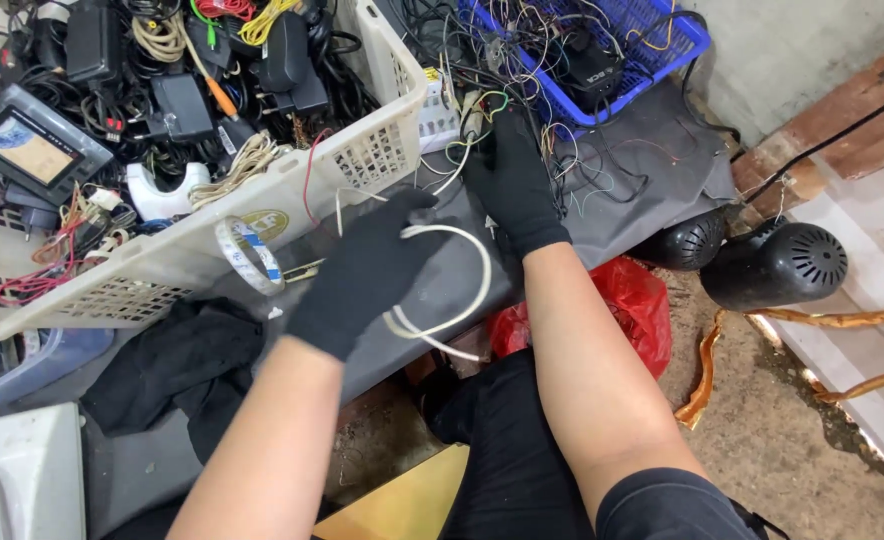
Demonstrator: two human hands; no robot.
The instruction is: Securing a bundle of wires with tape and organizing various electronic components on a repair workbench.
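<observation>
Both my hands wear black gloves. My left hand (367,270) holds a coiled loop of white cable (462,300) above the grey table top (432,290). The loop hangs down to the right of the palm. My right hand (515,185) reaches further back into a tangle of thin loose wires (522,120) lying between the two baskets, fingers closed around some of them. The white cable runs up toward that tangle.
A white plastic basket (292,190) full of black adapters and cables stands at the left, a roll of tape (249,255) against its side. A blue basket (602,60) with wires sits behind. Black speakers (772,265), a red bag (632,300) and black cloth (192,360) lie around.
</observation>
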